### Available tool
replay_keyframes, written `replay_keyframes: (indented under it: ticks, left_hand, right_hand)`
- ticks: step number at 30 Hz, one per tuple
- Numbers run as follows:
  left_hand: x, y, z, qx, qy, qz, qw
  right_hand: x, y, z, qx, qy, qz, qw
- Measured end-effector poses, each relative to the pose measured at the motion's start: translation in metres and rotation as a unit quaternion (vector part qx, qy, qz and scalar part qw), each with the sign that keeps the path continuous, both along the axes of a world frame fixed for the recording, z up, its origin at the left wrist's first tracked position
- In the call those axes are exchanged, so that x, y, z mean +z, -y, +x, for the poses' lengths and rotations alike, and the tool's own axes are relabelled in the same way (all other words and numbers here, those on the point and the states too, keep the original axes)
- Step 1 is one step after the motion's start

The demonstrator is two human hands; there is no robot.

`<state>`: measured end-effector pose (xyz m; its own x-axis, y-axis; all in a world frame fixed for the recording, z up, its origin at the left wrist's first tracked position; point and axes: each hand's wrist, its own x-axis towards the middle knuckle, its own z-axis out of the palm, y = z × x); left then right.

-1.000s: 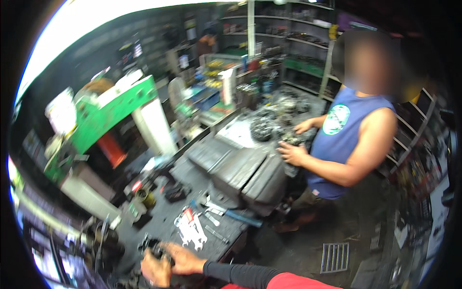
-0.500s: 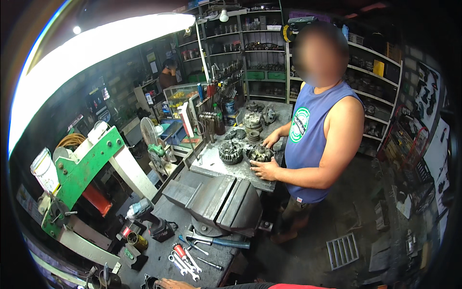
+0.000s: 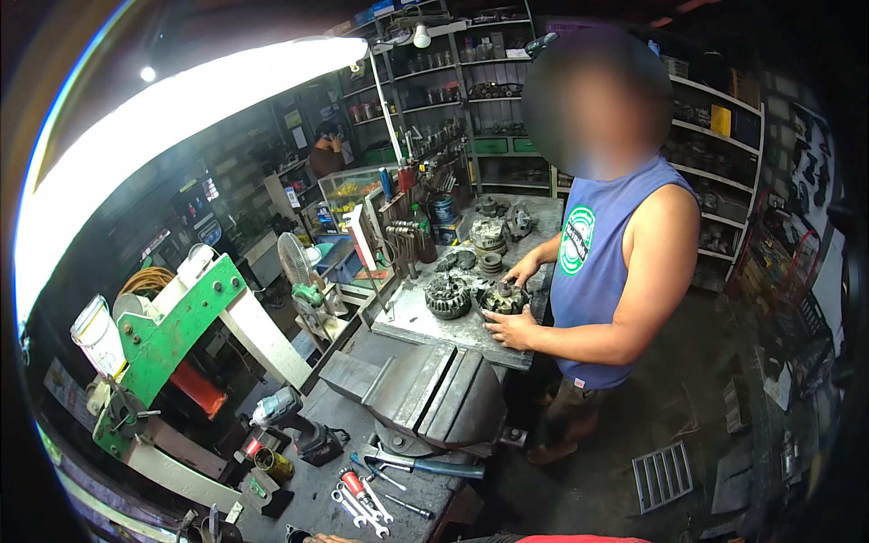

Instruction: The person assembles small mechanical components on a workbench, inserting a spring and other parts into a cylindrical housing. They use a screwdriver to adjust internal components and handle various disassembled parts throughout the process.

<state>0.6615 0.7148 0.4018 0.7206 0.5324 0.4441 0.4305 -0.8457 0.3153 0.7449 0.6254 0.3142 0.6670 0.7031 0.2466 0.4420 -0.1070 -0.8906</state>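
Observation:
Only a sliver of my left hand (image 3: 328, 538) shows at the lower edge, and its fingers are mostly cut off. Beside it lies the edge of a dark round metal part (image 3: 297, 534); whether I touch it cannot be made out. Just beyond are several combination wrenches (image 3: 362, 514) and a red-handled tool (image 3: 351, 481). A hammer (image 3: 434, 466) with a blue-black handle lies across the bench below the big vise (image 3: 430, 394). My right hand is out of view.
A co-worker in a blue sleeveless shirt (image 3: 606, 262) holds both hands on an alternator part (image 3: 503, 297) at the metal-topped table. Another alternator housing (image 3: 447, 297) sits beside it. An impact wrench (image 3: 294, 425) and a green press frame (image 3: 181, 326) stand at left.
The view has shifted, so the bench sits lower and farther right. My left hand has mostly slipped below the lower edge. The co-worker's hands stay on the alternator part.

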Motion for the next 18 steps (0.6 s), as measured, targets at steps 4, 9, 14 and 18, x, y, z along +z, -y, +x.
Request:
replay_keyframes:
  ticks: [4,9,14,18]
  left_hand:
    - [0.001,-0.001,-0.001,-0.026,-0.014,0.005,1.0]
    - [-0.003,-0.005,-0.002,-0.032,-0.062,0.042,0.997]
    - [-0.009,-0.005,0.001,-0.027,-0.027,0.031,0.999]
    - [-0.01,-0.005,0.003,-0.006,0.006,0.027,1.0]
  right_hand:
    - [0.002,0.001,0.002,-0.01,0.04,0.007,0.999]
    - [-0.007,-0.004,0.003,0.011,0.017,-0.007,1.0]
    - [-0.015,-0.01,0.001,-0.01,0.033,-0.015,0.999]
    - [-0.013,-0.01,0.0,-0.016,0.032,0.0,0.999]
